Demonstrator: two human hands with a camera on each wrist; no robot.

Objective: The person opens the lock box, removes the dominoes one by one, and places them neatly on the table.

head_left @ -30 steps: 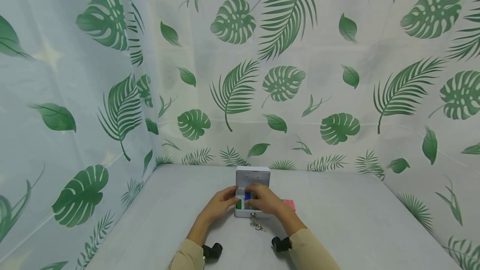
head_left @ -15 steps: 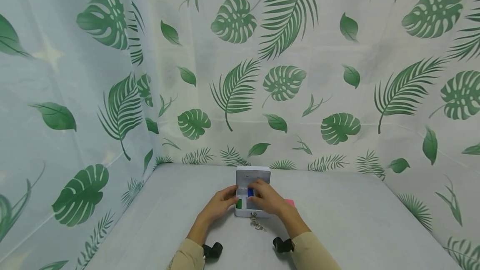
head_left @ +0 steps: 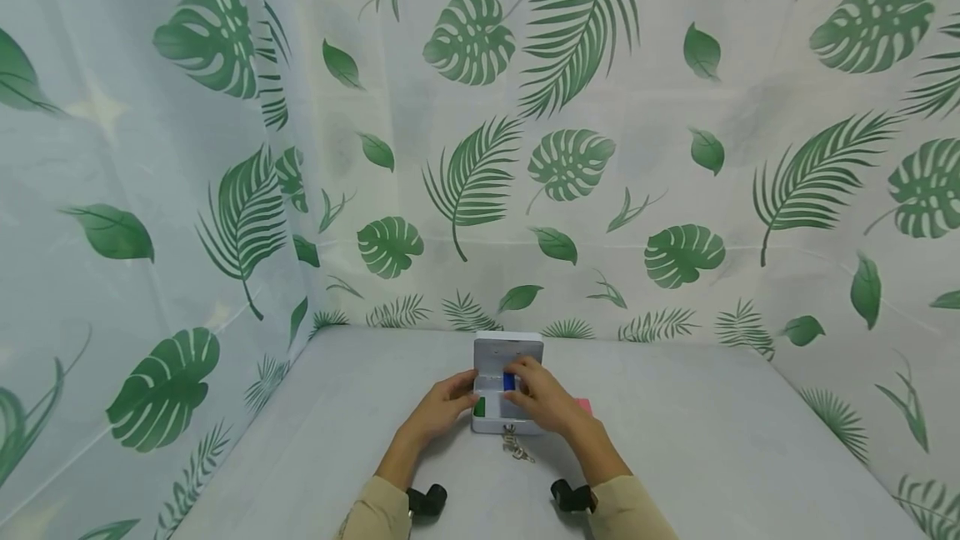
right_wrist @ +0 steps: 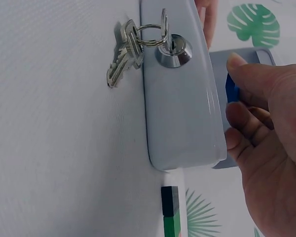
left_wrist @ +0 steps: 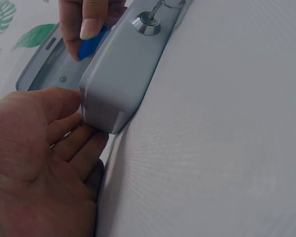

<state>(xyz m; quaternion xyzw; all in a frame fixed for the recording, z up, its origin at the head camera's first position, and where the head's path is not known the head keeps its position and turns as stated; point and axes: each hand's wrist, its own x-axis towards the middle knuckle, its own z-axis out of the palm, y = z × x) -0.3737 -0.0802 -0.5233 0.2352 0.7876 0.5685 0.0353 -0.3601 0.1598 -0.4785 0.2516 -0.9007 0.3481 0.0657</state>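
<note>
A small grey metal cash box (head_left: pixel 489 425) stands on the table with its lid (head_left: pixel 491 350) raised. My left hand (head_left: pixel 440 407) holds its left side; the left wrist view has the thumb by the rim and the other fingers along the wall, partly hidden. My right hand (head_left: pixel 553 398) is over the right part of the box, pinching a small blue block (right_wrist: pixel 232 90) between thumb and fingers. Its exact kind is unclear. A green block (head_left: pixel 479 407) lies in the front left compartment. Keys (right_wrist: pixel 124 54) hang from the front lock (right_wrist: pixel 173 51).
Right of the box, a pink item (head_left: pixel 583 406) is partly hidden behind my right wrist. The right wrist view also has a dark and green block-like piece (right_wrist: pixel 170 210) beside the box. A leaf-patterned curtain (head_left: pixel 570 273) rises behind the white table (head_left: pixel 712 432).
My right hand has shifted rightward across the box with the blue block, uncovering more of the interior. The left hand stays at the box's left side.
</note>
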